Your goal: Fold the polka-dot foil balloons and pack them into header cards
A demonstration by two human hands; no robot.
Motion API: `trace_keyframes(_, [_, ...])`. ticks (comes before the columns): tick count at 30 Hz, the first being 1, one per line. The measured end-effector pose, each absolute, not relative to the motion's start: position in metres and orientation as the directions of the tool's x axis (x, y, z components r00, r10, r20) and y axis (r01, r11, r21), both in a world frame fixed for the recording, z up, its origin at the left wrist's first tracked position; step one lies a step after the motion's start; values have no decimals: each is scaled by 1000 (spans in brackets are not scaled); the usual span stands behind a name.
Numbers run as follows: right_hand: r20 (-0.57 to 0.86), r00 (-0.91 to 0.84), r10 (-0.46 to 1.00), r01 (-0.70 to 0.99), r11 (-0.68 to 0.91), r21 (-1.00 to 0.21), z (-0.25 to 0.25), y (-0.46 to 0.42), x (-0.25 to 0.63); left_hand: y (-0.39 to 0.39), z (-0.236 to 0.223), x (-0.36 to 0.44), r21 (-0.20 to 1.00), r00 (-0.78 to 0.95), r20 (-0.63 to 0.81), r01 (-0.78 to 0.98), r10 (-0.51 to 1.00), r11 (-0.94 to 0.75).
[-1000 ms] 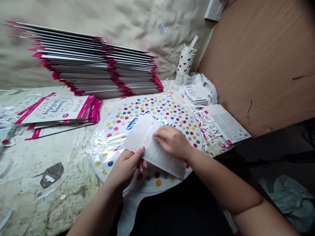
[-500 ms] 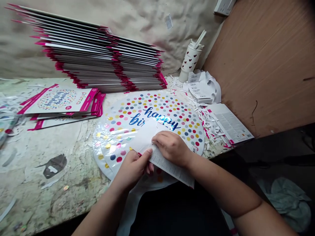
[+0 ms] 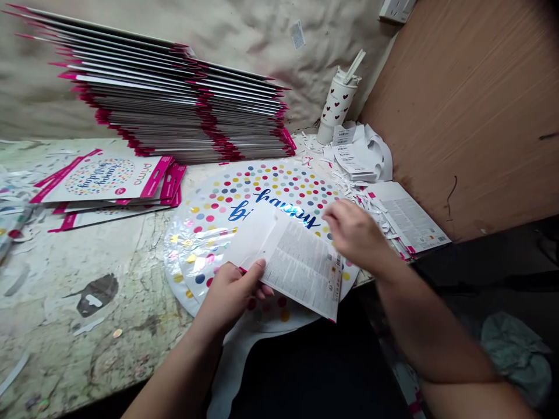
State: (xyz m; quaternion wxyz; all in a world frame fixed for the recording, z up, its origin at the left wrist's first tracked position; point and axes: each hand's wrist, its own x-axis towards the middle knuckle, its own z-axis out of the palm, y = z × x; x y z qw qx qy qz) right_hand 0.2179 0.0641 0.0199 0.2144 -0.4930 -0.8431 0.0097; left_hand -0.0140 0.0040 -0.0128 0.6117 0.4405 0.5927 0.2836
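Observation:
My left hand [image 3: 229,297] grips the lower left edge of a white folded leaflet [image 3: 301,262] printed with small text. The leaflet lies across a round foil balloon [image 3: 209,233] with coloured polka dots and blue "happy birthday" lettering. My right hand [image 3: 353,233] is slightly blurred, hovering over the balloon's right edge and touching nothing. Its fingers are apart and it holds nothing. Part of the lettering and the balloon's lower dots are hidden by the leaflet.
A tall stack of packaged balloons with pink header strips [image 3: 174,110] leans at the back. More packs [image 3: 105,180] lie at left. Paper scraps [image 3: 362,198], printed sheets [image 3: 406,218] and a heart-patterned tumbler [image 3: 336,105] stand at back right, before a wooden board [image 3: 458,105].
My right hand has lifted off the leaflet and moved up and to the right. The leaflet has opened out flatter, showing more of its printed face. My left hand stays on it.

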Motion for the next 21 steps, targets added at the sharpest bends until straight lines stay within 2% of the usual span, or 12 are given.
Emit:
trace_keyframes(2, [141, -492, 859, 803, 510, -307, 29, 59, 240, 5, -14, -16, 874, 106, -479, 153, 871, 462])
trace_keyframes(3, [90, -546, 833, 765, 540, -351, 30, 54, 243, 6, -14, -15, 873, 117, -481, 154, 869, 462])
trace_keyframes(4, [105, -586, 803, 718, 575, -392, 30, 49, 241, 6, -14, -12, 873, 138, -482, 161, 865, 461])
trace_keyframes(6, [253, -605, 755, 625, 647, -436, 22, 40, 222, 6, -11, -4, 871, 186, -486, 181, 854, 457])
trace_keyframes(8, [393, -591, 704, 562, 709, -426, 10, 35, 198, 5, -7, 5, 872, 218, -486, 192, 846, 451])
trace_keyframes(10, [453, -579, 678, 546, 735, -402, -2, 34, 181, 4, -5, 11, 877, 228, -476, 197, 849, 439])
trace_keyframes(16, [441, -580, 685, 583, 727, -363, -16, 36, 174, 0, -9, 10, 886, 229, -448, 243, 864, 395])
trace_keyframes(21, [375, -576, 726, 544, 683, -487, -9, 39, 176, 0, -11, 4, 870, 218, -477, 253, 852, 423])
